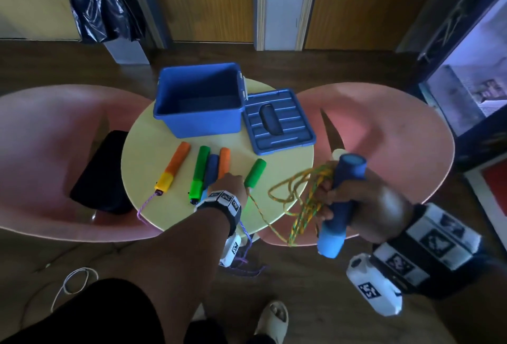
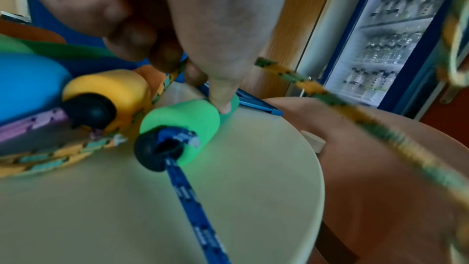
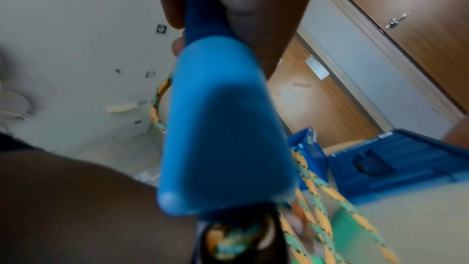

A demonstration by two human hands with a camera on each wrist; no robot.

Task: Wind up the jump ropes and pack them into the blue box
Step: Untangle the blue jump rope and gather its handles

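An open blue box (image 1: 197,121) stands at the back of a round yellow table (image 1: 288,157), its lid (image 1: 277,121) flat beside it. Several foam handles lie in front: orange-yellow (image 1: 174,171), green (image 1: 199,173), blue (image 1: 211,169), orange (image 1: 224,161) and green (image 1: 255,172). My right hand (image 1: 329,198) grips a blue handle (image 1: 343,201) (image 3: 218,127) upright, with loops of yellow-green rope (image 1: 296,192) (image 3: 314,186) hanging from it. My left hand (image 1: 230,181) (image 2: 193,71) pinches that rope (image 2: 330,97) low over the table, its thumb touching the right green handle (image 2: 187,127).
Pink chairs (image 1: 49,151) (image 1: 397,135) flank the table; a black cushion (image 1: 101,173) lies on the left one. A purple rope (image 1: 247,258) hangs off the table's front edge to the floor. A drinks fridge (image 1: 472,83) stands right and a lined bin (image 1: 104,6) at the back left.
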